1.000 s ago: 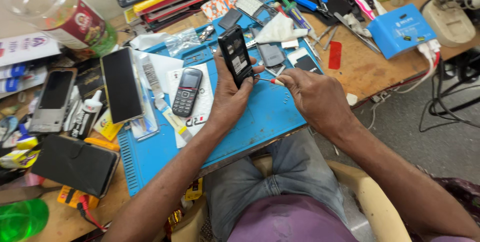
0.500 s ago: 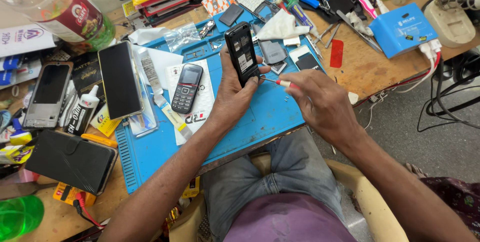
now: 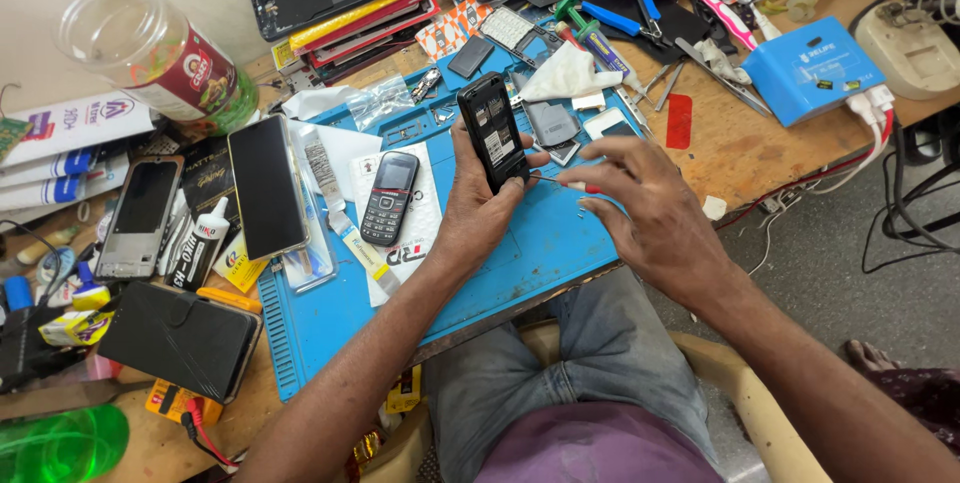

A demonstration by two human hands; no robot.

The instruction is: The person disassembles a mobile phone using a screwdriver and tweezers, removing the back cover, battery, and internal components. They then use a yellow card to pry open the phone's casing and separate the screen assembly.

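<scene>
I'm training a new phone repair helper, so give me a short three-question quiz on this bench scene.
1. True or false: the left hand holds the opened black phone body upright above the blue rubber work mat.
2. What does the right hand pinch?
A. a thin red-handled screwdriver
B. a glue bottle
C. a green brush
3. Fill in: the small dark keypad phone lies on a white ____ on the mat.

Key: 1 true; 2 A; 3 paper sheet.
</scene>
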